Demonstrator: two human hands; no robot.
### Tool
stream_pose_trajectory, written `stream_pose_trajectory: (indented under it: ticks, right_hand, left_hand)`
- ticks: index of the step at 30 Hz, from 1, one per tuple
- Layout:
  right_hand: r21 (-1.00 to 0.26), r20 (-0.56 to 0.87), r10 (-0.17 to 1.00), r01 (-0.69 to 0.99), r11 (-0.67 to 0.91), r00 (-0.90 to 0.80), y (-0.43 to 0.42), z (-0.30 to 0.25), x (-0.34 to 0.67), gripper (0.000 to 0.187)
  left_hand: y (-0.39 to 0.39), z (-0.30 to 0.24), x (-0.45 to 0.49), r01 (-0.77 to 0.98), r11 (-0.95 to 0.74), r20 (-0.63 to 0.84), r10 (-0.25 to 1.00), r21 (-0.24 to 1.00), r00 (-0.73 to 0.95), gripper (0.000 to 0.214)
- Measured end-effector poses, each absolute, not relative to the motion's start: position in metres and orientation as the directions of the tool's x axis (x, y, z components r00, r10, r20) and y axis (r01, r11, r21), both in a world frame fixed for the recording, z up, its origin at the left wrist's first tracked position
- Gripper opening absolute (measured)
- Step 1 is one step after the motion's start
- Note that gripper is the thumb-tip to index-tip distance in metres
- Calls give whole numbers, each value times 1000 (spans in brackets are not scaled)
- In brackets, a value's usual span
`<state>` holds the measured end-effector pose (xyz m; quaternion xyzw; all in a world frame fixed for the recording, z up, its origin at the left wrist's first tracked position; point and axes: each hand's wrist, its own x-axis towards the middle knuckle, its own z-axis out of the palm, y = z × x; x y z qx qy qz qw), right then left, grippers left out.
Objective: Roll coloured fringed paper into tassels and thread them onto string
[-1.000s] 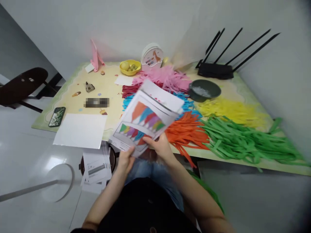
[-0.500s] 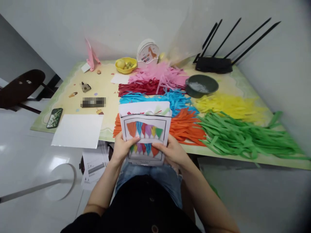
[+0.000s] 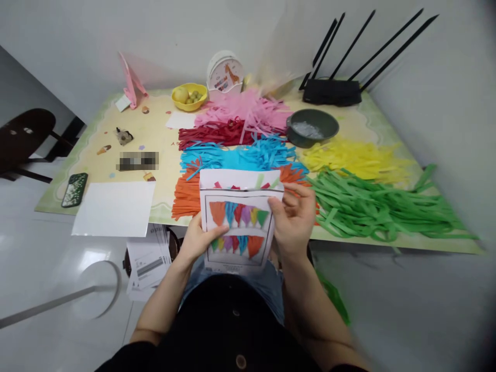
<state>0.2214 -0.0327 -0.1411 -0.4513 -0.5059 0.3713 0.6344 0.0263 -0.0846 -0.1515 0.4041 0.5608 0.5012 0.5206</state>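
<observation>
A white packet point(image 3: 237, 217) with a printed picture of colourful fringed bunting is held upright above my lap, near the table's front edge. Its upper part is white, with red and light green strips showing along the top. My left hand point(image 3: 198, 240) grips the packet's left side, thumb across the front. At the upper right corner, my right hand point(image 3: 295, 219) pinches it between thumb and curled fingers. Behind the packet lie orange fringed strips point(image 3: 186, 196) and blue fringed strips point(image 3: 236, 156).
Green strips point(image 3: 380, 209), yellow strips point(image 3: 360, 163), dark red strips point(image 3: 217, 133) and pink strips point(image 3: 240, 109) spread over the table. Around them are a dark bowl point(image 3: 331, 126), black router point(image 3: 331, 93), yellow fruit dish point(image 3: 189, 106), white sheet point(image 3: 114, 209) and phone point(image 3: 75, 190).
My right hand has slid up from the packet's lower right side to its upper right corner. The packet has shifted slightly right and down; my left hand keeps its hold.
</observation>
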Motion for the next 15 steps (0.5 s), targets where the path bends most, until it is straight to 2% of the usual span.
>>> stream_pose_trajectory:
  ticks: [4,7,9,13,15]
  right_hand:
    - [-941,322,916,-27,337,240,-34,-154,221,33]
    - [-946,312,916,-11,325,250,-38,-166,221,30]
    - [-956,282,927,-11,294,246,-39,-170,223,26]
    - [-976,216,958,27,215,186,-39,-172,233,12]
    - [-984,177,973,32,175,149,-40,-174,239,11]
  left_hand:
    - [-74,-154,24,-105,-132,97,951,986,-292,65]
    - [-66,-156,24,-11,-225,206,913,974,-352,44]
    - [-63,-158,24,52,-221,225,901,974,-371,32]
    - [-65,-163,21,94,-140,166,905,986,-391,27]
    - [-67,-167,17,97,-91,121,922,991,-369,24]
